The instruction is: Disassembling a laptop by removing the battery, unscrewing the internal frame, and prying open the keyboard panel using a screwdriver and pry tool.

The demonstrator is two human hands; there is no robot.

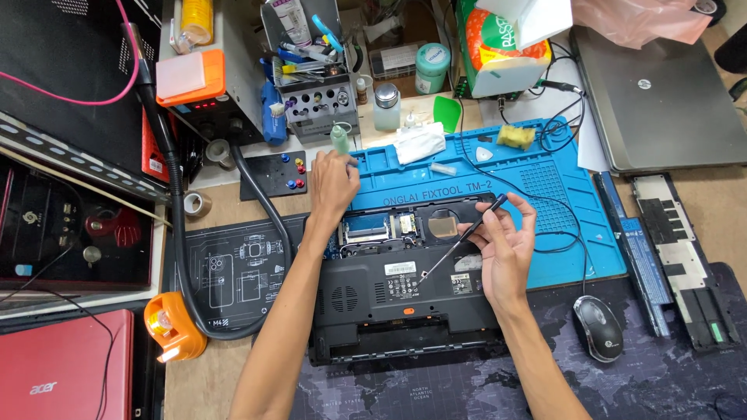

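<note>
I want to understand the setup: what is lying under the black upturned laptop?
The laptop lies partly on a blue repair mat, partly on a dark map-printed mat. Anything directly beneath it is covered.

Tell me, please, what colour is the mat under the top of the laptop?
Blue, seen in the head view.

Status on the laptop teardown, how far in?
Done: battery and bottom cover panel are out, lying right of the laptop; the memory bay sits open. In hand: right hand holds a screwdriver, tip on the base; left hand rests at the laptop's top-left corner. Left: the main bottom shell is still on.
</note>
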